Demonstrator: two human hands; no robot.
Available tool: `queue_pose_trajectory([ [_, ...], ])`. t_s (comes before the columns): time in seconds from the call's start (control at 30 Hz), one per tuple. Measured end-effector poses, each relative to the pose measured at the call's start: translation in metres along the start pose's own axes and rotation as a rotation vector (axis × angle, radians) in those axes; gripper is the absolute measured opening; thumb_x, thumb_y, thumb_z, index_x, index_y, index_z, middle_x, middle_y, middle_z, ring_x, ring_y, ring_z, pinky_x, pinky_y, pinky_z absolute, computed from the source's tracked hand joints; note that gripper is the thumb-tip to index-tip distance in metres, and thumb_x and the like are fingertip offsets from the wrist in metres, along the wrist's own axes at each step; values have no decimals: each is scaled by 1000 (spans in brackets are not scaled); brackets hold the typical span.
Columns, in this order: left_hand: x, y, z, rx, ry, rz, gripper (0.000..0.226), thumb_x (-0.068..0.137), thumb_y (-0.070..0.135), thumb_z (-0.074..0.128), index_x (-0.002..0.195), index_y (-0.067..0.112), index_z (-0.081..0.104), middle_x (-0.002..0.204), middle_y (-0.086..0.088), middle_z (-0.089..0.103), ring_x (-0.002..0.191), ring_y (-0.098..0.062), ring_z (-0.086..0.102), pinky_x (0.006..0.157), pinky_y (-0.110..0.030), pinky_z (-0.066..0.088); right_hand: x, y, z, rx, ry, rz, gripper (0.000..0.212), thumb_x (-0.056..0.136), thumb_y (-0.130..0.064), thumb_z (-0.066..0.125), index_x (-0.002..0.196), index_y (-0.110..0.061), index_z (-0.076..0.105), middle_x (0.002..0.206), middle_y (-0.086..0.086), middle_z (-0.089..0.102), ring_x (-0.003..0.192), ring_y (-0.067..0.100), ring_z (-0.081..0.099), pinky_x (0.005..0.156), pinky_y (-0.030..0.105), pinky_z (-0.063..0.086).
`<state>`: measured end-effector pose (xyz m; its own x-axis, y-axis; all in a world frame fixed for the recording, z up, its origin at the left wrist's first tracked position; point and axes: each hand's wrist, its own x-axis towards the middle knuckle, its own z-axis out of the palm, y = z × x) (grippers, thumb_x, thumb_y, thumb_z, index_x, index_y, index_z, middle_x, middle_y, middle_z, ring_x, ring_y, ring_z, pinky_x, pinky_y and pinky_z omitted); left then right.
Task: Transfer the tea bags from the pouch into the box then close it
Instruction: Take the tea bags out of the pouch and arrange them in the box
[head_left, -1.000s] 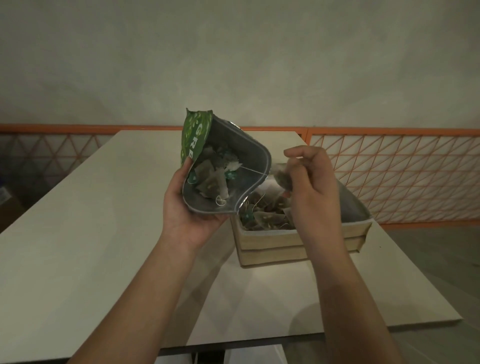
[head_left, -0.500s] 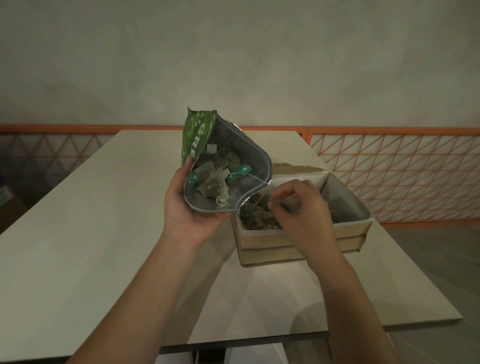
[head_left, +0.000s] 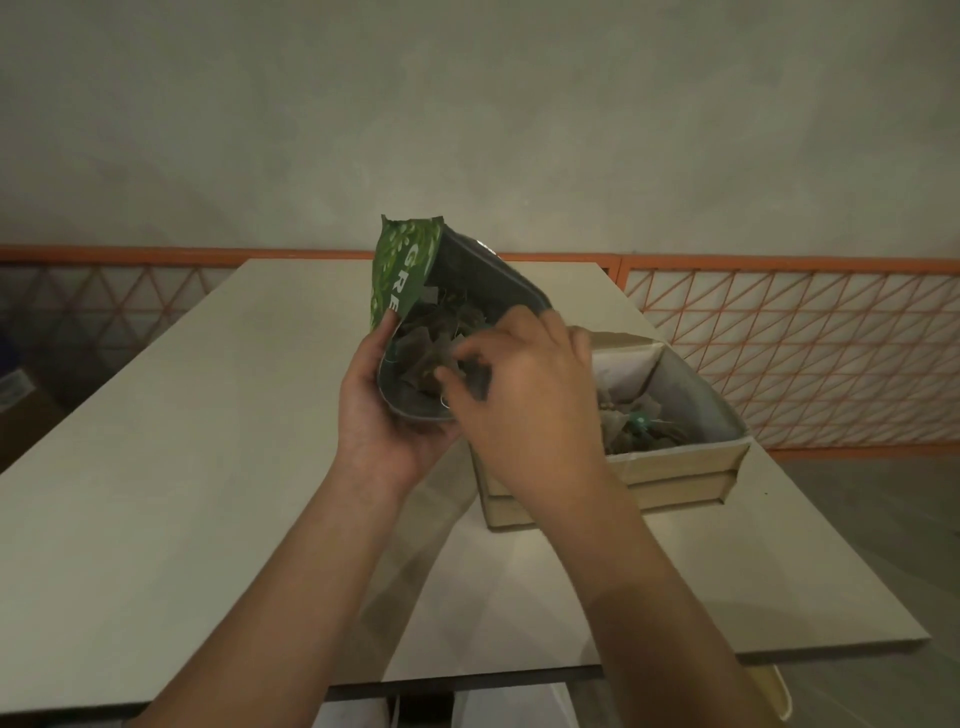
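My left hand (head_left: 382, 415) grips the green pouch (head_left: 402, 275) from below and holds its mouth open toward me above the table. Several tea bags (head_left: 423, 348) lie inside it. My right hand (head_left: 519, 395) reaches into the pouch mouth, fingertips pinching a tea bag there. The open cardboard box (head_left: 675, 467) stands on the table just right of the pouch, partly hidden by my right hand. More tea bags (head_left: 636, 423) lie inside the box.
The white table (head_left: 182, 467) runs from me to the far wall; a seam splits it in two. An orange lattice railing (head_left: 779, 353) stands behind and to the right. The table's right edge is close to the box.
My right hand dropped a tea bag into the box, then moved up and left into the pouch mouth. The pouch and left hand stayed put.
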<state>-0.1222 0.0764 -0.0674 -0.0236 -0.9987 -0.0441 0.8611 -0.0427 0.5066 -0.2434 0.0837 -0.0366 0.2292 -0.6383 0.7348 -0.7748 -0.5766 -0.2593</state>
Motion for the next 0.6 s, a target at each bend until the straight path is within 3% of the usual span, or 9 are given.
queue_pose_trajectory([
  [0.13, -2, 0, -2, 34, 15, 6, 51, 95, 49, 51, 119, 11, 73, 131, -11, 66, 120, -27, 63, 109, -37, 42, 9, -11, 14, -323, -172, 72, 35, 85, -50, 62, 95, -18, 74, 110, 8, 52, 106, 29, 41, 86, 41, 24],
  [0.27, -2, 3, 0, 32, -8, -3, 51, 96, 48, 49, 123, 10, 71, 129, -12, 67, 114, -28, 66, 103, -37, 46, 6, -7, 20, -329, -115, 73, 14, 81, -36, 66, 84, -26, 76, 101, 2, 55, 99, 27, 45, 80, 39, 20],
  [0.37, -1, 4, 1, 42, -2, 7, 55, 96, 49, 50, 137, 14, 61, 130, -12, 65, 110, -28, 66, 97, -37, 50, 3, 4, 13, -26, -25, 119, 9, 81, -35, 65, 82, -29, 71, 95, -8, 61, 97, 18, 51, 76, 33, 19],
  [0.43, 0, 3, 1, 45, -11, 8, 56, 96, 49, 50, 139, 15, 59, 132, -13, 64, 107, -30, 67, 89, -39, 56, 3, 10, -1, 325, 13, 194, 3, 83, -30, 65, 83, -28, 66, 90, -13, 63, 90, 10, 57, 81, 33, 33],
  [0.5, 1, 1, 1, 21, -21, 3, 55, 95, 50, 51, 137, 16, 62, 135, -14, 63, 108, -34, 68, 84, -41, 59, 2, 14, -19, 640, 46, 326, 4, 88, -21, 64, 85, -23, 63, 83, -11, 65, 79, 4, 60, 74, 27, 49],
  [0.6, 4, 1, -3, 7, -39, -20, 56, 95, 52, 52, 139, 18, 59, 145, -16, 55, 131, -37, 54, 95, -44, 55, -3, 26, -38, 916, 134, 497, 6, 94, -14, 59, 88, -16, 58, 90, 3, 69, 80, 12, 68, 67, 23, 54],
])
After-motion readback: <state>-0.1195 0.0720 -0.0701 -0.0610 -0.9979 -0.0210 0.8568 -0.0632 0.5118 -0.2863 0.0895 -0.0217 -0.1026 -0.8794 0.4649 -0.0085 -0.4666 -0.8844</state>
